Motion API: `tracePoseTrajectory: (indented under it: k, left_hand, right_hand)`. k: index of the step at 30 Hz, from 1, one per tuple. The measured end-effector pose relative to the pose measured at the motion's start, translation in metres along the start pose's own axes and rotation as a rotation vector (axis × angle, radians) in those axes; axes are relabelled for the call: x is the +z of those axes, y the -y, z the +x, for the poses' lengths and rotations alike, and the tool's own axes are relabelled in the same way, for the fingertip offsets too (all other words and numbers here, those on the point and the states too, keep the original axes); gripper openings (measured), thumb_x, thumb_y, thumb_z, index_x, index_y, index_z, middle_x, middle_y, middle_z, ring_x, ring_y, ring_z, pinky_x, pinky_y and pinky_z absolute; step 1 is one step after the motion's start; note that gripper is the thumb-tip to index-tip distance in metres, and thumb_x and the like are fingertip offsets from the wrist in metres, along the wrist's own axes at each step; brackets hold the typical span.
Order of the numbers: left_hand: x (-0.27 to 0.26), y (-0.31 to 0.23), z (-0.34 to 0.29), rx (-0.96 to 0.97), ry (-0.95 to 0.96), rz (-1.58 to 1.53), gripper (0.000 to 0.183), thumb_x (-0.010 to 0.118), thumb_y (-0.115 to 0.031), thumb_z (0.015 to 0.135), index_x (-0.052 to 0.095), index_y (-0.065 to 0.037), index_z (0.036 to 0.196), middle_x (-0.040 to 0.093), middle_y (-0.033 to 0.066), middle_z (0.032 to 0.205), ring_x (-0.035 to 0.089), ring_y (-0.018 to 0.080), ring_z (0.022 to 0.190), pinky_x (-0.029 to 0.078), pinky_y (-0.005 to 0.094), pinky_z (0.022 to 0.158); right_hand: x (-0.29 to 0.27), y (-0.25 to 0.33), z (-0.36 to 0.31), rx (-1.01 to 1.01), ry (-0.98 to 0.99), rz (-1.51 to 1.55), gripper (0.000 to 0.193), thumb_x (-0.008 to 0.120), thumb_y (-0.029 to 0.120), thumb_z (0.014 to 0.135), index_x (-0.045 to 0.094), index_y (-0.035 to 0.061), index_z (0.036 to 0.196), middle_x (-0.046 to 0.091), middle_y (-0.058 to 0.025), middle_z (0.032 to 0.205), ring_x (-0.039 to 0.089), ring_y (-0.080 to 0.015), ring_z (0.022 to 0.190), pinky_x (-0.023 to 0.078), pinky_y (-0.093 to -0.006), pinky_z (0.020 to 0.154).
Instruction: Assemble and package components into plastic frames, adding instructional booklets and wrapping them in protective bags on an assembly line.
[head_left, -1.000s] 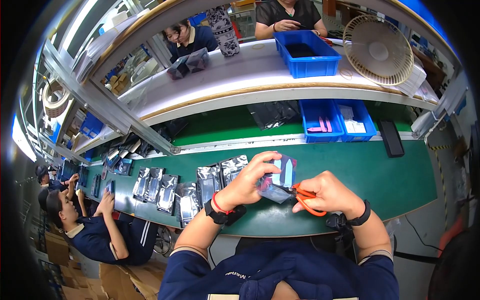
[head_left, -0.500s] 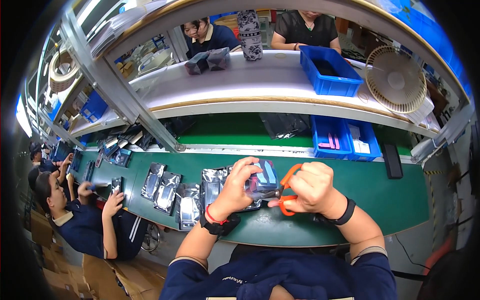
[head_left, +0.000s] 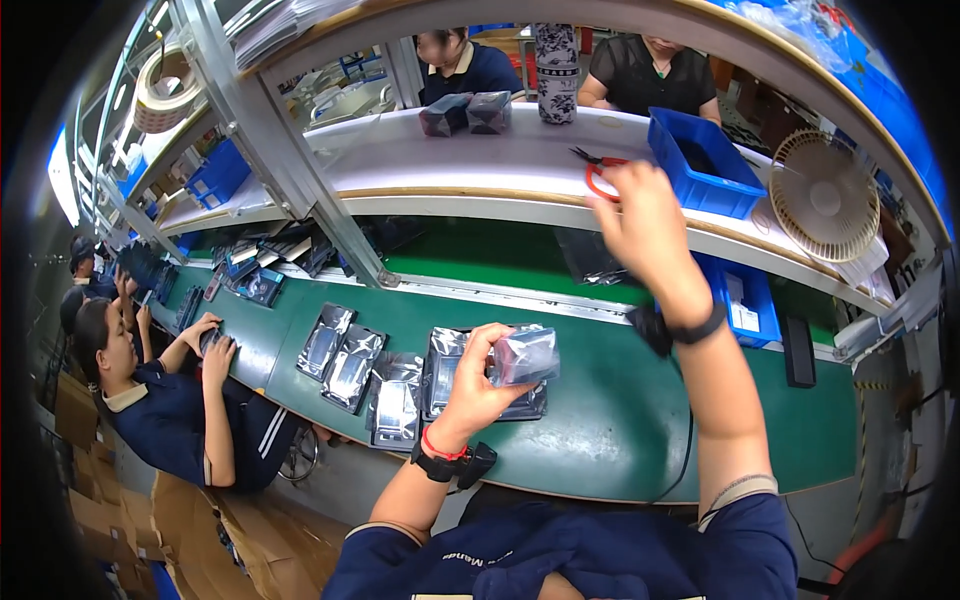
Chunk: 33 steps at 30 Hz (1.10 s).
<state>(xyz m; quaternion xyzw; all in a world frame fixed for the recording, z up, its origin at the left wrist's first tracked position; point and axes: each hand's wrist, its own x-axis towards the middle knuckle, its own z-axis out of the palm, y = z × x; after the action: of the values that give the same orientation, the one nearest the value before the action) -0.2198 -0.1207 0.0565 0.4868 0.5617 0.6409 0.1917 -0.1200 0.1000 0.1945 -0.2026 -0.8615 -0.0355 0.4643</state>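
Observation:
My left hand (head_left: 475, 385) grips a small block-shaped pack (head_left: 527, 356) in clear film, its fingers wrapped round the near side. Beneath it, on the green bench, lie film-wrapped dark trays (head_left: 445, 352), partly covered by my hand. My right hand (head_left: 645, 225) reaches up to the white shelf, its fingers closed at the orange-red handles of the scissors (head_left: 597, 162). Their dark, slightly parted tips point left over the shelf. The palm side of that hand is hidden.
More film-wrapped packs (head_left: 397, 400) lie left on the bench (head_left: 620, 430). A blue bin (head_left: 705, 165) and a fan (head_left: 825, 195) stand on the shelf (head_left: 420, 165), beside a patterned bottle (head_left: 557, 75). A metal post (head_left: 300, 170) rises at left. Co-workers (head_left: 140, 400) sit left and opposite.
My right hand has carried the scissors from the pack up to the shelf. The left hand still holds the pack, now away from the blades. The view has shifted slightly.

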Motion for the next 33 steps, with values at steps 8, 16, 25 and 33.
tracePoseTrajectory:
  k: [8, 16, 25, 33]
  left_hand:
    - [0.022, -0.009, 0.003, -0.085, 0.218, -0.086, 0.054, 0.074, -0.012, 0.075, 0.047, 0.002, 0.120, 0.049, 0.0093, 0.110, 0.049, 0.0169, 0.104, 0.041, 0.0300, 0.091]
    - [0.037, -0.020, 0.005, -0.441, 0.424, -0.329, 0.044, 0.066, -0.018, 0.084, 0.051, 0.003, 0.118, 0.060, 0.0067, 0.105, 0.057, 0.0102, 0.093, 0.046, 0.0247, 0.083]
    - [0.043, -0.010, 0.001, -0.577, 0.396, -0.369, 0.034, 0.063, -0.020, 0.087, 0.056, 0.002, 0.112, 0.062, 0.0043, 0.096, 0.056, 0.0075, 0.086, 0.046, 0.0218, 0.077]
    - [0.050, 0.001, -0.002, -0.656, 0.308, -0.523, 0.032, 0.062, -0.019, 0.088, 0.056, 0.002, 0.111, 0.062, 0.0040, 0.095, 0.057, 0.0072, 0.085, 0.046, 0.0206, 0.076]
  right_hand:
    - [-0.063, 0.039, -0.095, 0.023, 0.274, 0.565, 0.010, 0.073, 0.005, 0.068, 0.063, 0.0035, 0.071, 0.058, -0.0075, 0.063, 0.053, -0.0220, 0.060, 0.041, -0.0315, 0.058]
    - [-0.078, 0.023, -0.122, -0.036, 0.060, 0.464, 0.010, 0.070, 0.000, 0.069, 0.060, 0.0030, 0.071, 0.058, -0.0059, 0.064, 0.056, -0.0195, 0.064, 0.043, -0.0303, 0.061]
    - [-0.083, 0.005, -0.170, 0.743, 0.249, 0.855, 0.011, 0.062, 0.009, 0.086, 0.061, 0.0012, 0.078, 0.060, -0.0036, 0.061, 0.055, -0.0081, 0.062, 0.043, -0.0257, 0.054]
    - [-0.094, 0.000, -0.175, 0.787, 0.352, 1.376, 0.021, 0.055, 0.006, 0.089, 0.047, 0.0012, 0.108, 0.066, -0.0108, 0.093, 0.059, -0.0128, 0.084, 0.046, -0.0259, 0.077]
